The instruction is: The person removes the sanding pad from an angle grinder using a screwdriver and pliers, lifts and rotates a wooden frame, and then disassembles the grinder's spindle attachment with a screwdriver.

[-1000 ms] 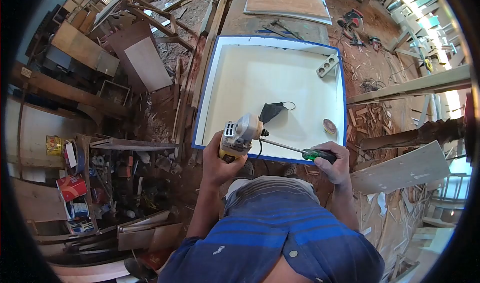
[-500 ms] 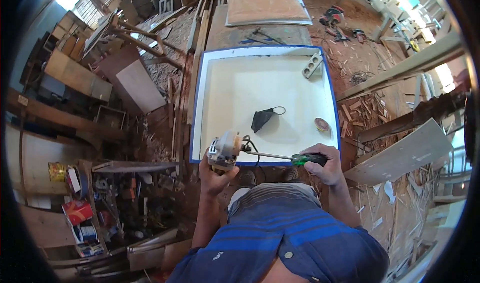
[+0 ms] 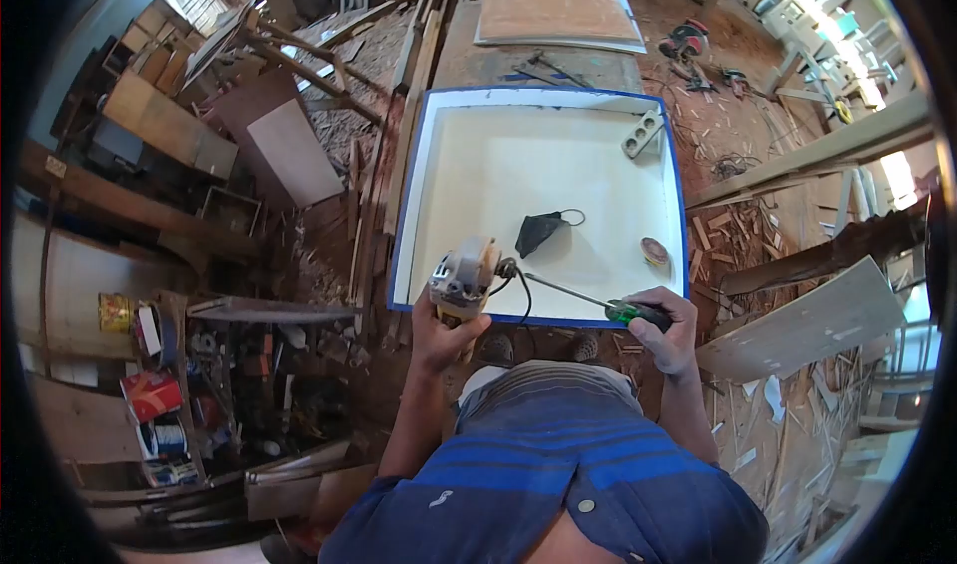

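A yellow power tool (image 3: 463,277) with a grey, vented head is gripped in the left hand (image 3: 439,339) at the near edge of a blue-rimmed box (image 3: 518,155), beside a screwdriver (image 3: 621,312) clasped by the right hand (image 3: 673,331).

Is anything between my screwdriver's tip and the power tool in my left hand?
Just a dark cord, looping beside the power tool near the tip of the screwdriver; I can't tell whether cord and tip touch.
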`<state>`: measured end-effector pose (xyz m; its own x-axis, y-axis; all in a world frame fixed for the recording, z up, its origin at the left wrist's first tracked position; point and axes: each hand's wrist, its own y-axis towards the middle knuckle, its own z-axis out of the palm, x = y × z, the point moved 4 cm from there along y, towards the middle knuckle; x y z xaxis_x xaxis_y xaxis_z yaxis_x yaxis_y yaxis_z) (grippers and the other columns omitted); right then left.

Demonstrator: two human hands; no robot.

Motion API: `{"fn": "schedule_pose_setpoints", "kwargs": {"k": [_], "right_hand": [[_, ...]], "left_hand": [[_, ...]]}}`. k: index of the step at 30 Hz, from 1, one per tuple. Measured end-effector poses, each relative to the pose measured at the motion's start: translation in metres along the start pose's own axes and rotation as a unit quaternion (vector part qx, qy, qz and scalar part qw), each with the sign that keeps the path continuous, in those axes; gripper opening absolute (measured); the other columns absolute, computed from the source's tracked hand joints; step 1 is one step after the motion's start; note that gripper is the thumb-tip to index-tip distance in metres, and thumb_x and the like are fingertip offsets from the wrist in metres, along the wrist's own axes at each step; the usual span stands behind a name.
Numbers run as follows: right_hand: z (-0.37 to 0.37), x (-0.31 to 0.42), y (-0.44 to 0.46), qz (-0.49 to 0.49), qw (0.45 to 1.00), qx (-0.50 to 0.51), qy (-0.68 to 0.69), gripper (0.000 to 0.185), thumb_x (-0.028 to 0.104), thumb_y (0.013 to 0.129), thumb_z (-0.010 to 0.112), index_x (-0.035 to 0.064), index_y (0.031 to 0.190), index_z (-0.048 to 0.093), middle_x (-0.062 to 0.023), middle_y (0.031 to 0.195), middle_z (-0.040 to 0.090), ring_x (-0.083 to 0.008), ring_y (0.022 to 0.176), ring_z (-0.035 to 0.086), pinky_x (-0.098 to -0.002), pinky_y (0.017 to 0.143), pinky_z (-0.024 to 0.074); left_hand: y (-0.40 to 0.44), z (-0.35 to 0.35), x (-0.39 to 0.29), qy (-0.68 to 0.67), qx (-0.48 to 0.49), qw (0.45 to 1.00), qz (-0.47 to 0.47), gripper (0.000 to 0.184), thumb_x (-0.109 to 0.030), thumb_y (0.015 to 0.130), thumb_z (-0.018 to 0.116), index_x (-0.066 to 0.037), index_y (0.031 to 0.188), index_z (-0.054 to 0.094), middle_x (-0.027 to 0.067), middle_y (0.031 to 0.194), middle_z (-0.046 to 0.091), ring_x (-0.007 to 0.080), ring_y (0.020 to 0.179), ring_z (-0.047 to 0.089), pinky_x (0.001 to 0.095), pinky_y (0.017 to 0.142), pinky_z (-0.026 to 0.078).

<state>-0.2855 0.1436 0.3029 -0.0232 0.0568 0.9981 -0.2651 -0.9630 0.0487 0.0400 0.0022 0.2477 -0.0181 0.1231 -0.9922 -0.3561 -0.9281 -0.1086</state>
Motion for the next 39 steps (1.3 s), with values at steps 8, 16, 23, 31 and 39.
{"fn": "schedule_pose_setpoints", "kwargs": {"k": [8, 16, 23, 31, 39], "right_hand": [[0.0, -0.001, 0.001, -0.043, 0.998, 0.005, -0.046, 0.039, 0.026, 0.085, 0.085, -0.004, 0.108, 0.074, -0.0105, 0.093, 0.077, -0.0132, 0.082, 0.07, -0.0273, 0.076, 0.0548], [0.007, 0.004, -0.002, -0.054, 0.996, 0.013, -0.074, 0.039, 0.027, 0.087, 0.084, -0.0041, 0.107, 0.074, -0.0098, 0.091, 0.076, -0.0127, 0.08, 0.069, -0.0266, 0.074, 0.0545], [0.008, 0.004, -0.008, -0.035, 0.997, -0.047, -0.057, 0.043, 0.032, 0.086, 0.084, -0.0045, 0.106, 0.074, -0.0089, 0.092, 0.075, -0.0128, 0.081, 0.067, -0.0271, 0.076, 0.0536], [0.009, -0.003, -0.019, -0.029, 0.996, -0.043, -0.072, 0.054, 0.043, 0.086, 0.084, -0.0047, 0.108, 0.071, -0.0074, 0.094, 0.073, -0.0108, 0.081, 0.064, -0.0254, 0.074, 0.0492], [0.014, 0.0, -0.023, -0.044, 0.996, -0.043, -0.072, 0.046, 0.035, 0.089, 0.083, -0.0045, 0.109, 0.072, -0.0054, 0.092, 0.073, -0.0089, 0.078, 0.062, -0.0253, 0.073, 0.05]], "left_hand": [[-0.003, 0.004, -0.014, 0.006, 0.021, 0.999, 0.029, 0.071, -0.011, 0.072, 0.089, -0.001, 0.136, 0.06, 0.007, 0.117, 0.071, 0.0154, 0.107, 0.067, 0.0337, 0.096, 0.054], [-0.008, 0.003, -0.015, 0.005, 0.022, 0.998, 0.062, 0.07, -0.009, 0.072, 0.089, -0.001, 0.136, 0.06, 0.0062, 0.116, 0.071, 0.0147, 0.105, 0.068, 0.033, 0.094, 0.055], [-0.01, -0.003, 0.002, -0.204, 0.11, 0.972, -0.03, 0.077, -0.02, 0.062, 0.082, 0.001, 0.133, 0.06, 0.0156, 0.107, 0.07, 0.0251, 0.092, 0.071, 0.0377, 0.083, 0.058], [-0.007, 0.001, 0.007, -0.442, 0.229, 0.867, -0.023, 0.082, -0.029, 0.058, 0.077, 0.003, 0.131, 0.057, 0.0198, 0.1, 0.066, 0.0306, 0.085, 0.069, 0.042, 0.078, 0.058], [-0.011, 0.0, 0.012, -0.459, 0.252, 0.852, -0.026, 0.082, -0.031, 0.055, 0.075, 0.001, 0.128, 0.058, 0.0192, 0.098, 0.066, 0.0311, 0.082, 0.068, 0.0414, 0.076, 0.057]]}}
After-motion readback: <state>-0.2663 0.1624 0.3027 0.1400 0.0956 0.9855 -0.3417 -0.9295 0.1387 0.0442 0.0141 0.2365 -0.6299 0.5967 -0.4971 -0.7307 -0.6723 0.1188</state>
